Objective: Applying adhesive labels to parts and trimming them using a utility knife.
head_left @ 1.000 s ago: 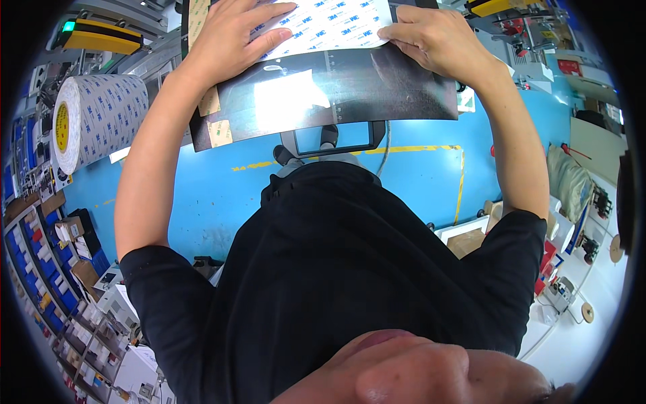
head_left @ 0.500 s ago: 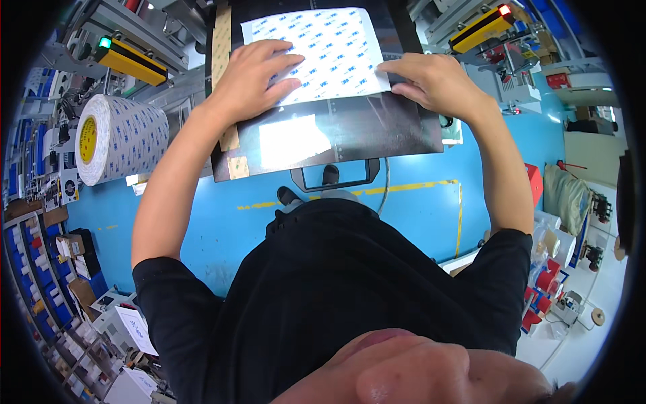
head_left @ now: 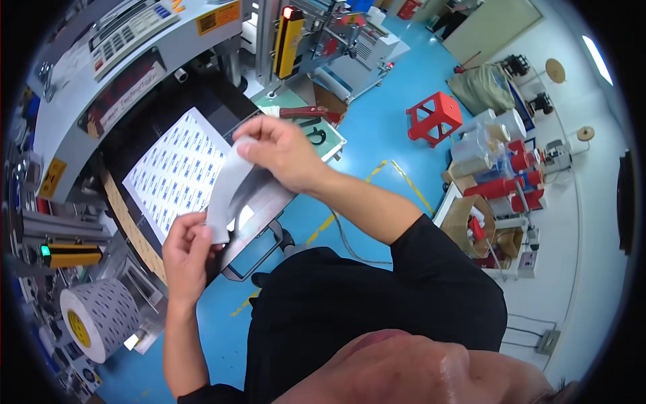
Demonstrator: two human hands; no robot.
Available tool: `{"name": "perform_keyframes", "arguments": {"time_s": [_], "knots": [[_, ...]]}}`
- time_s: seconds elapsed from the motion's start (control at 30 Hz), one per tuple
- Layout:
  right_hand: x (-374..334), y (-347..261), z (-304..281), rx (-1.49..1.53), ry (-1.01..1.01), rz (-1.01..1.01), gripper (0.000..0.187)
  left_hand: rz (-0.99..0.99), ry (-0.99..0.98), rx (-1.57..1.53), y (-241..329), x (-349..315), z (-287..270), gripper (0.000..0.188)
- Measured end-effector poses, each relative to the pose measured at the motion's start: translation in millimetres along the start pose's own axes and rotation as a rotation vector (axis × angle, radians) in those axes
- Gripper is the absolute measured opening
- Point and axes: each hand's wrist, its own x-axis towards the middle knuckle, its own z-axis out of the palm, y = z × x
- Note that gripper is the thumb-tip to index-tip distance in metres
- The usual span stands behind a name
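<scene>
A white sheet of adhesive backing printed in blue [head_left: 176,168] lies on the black machine bed [head_left: 208,101]. Its near edge curls up and back, showing a plain grey-white underside [head_left: 225,195]. At the lower corner of that edge, my left hand [head_left: 186,252] pinches the sheet between thumb and fingers. My right hand [head_left: 279,153] grips the opposite corner, thumb on the underside, some fingers hidden behind. The far part of the sheet still rests on the bed.
Beyond the bed rises a machine housing with a keypad [head_left: 134,40]. A large roll of blue-printed tape [head_left: 111,316] is at the lower left. Yellow bars with lights [head_left: 288,44] flank the bed. A red stool [head_left: 434,120] stands on the blue floor to the right.
My view has swung to the right. Both hands, which lay along the sheet, now pinch its near corners, and the near edge has lifted and curled.
</scene>
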Motion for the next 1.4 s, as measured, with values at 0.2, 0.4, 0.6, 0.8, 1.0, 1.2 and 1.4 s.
{"name": "perform_keyframes", "arguments": {"time_s": [0.2, 0.4, 0.6, 0.8, 1.0, 1.2, 1.4], "knots": [[-21, 36, 2, -0.015, 0.019, 0.106, 0.021, -0.050, 0.147, 0.117, -4, -19, -3, 0.027], [-32, 35, -2, -0.450, -0.032, -0.033, 0.029, 0.026, 0.323, 0.366, -7, -22, -4, 0.019], [-14, 36, 11, -0.881, -0.078, -0.063, 0.023, -0.017, 0.379, 0.568, -7, -16, -7, 0.018], [0, 32, 22, -1.088, -0.134, -0.147, 0.022, -0.016, 0.427, 0.787, -9, -1, -9, 0.021], [6, 36, 20, -1.068, -0.152, -0.145, 0.021, -0.027, 0.420, 0.810, -12, 3, -12, 0.023], [9, 35, 20, -1.065, -0.153, -0.122, 0.021, -0.037, 0.419, 0.834, -12, 6, -12, 0.024], [10, 38, 20, -1.072, -0.151, -0.104, 0.020, -0.050, 0.408, 0.841, -11, 7, -12, 0.023]]}}
